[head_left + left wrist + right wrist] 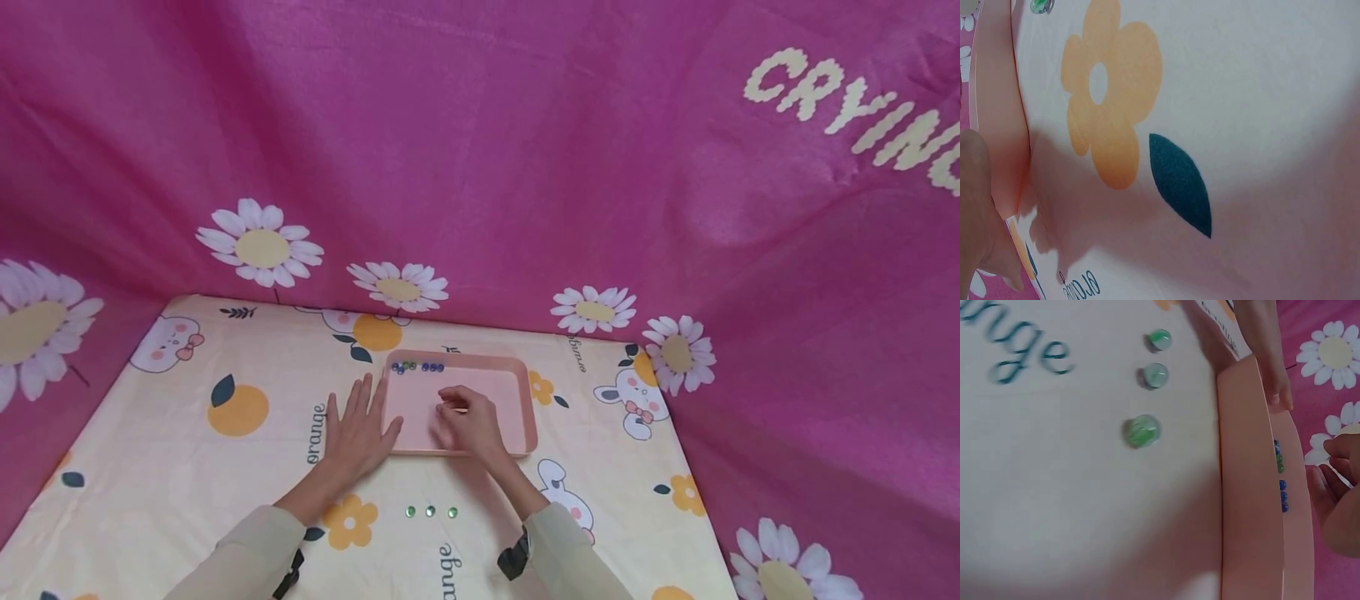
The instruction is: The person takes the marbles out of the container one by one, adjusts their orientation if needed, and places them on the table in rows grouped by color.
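A pink rectangular tray (522,400) lies on the patterned cloth, with several small blue marbles (432,367) and green marbles (408,365) along its far left side. My left hand (356,437) lies with straight, spread fingers at the tray's left rim, thumb over its near left corner. Above the tray floor hovers my right hand (472,423), its fingers loosely bent. In the right wrist view a gap shows between thumb and fingertips (1330,447), and no marble appears in it. Three greenish glass marbles (431,512) sit in a row on the cloth, nearer me than the tray.
The cream cloth (172,492) is printed with oranges, flowers, rabbits and lettering. A magenta curtain (480,167) with white daisies rises behind and along both sides. A dark strap piece (513,558) sits at the right wrist.
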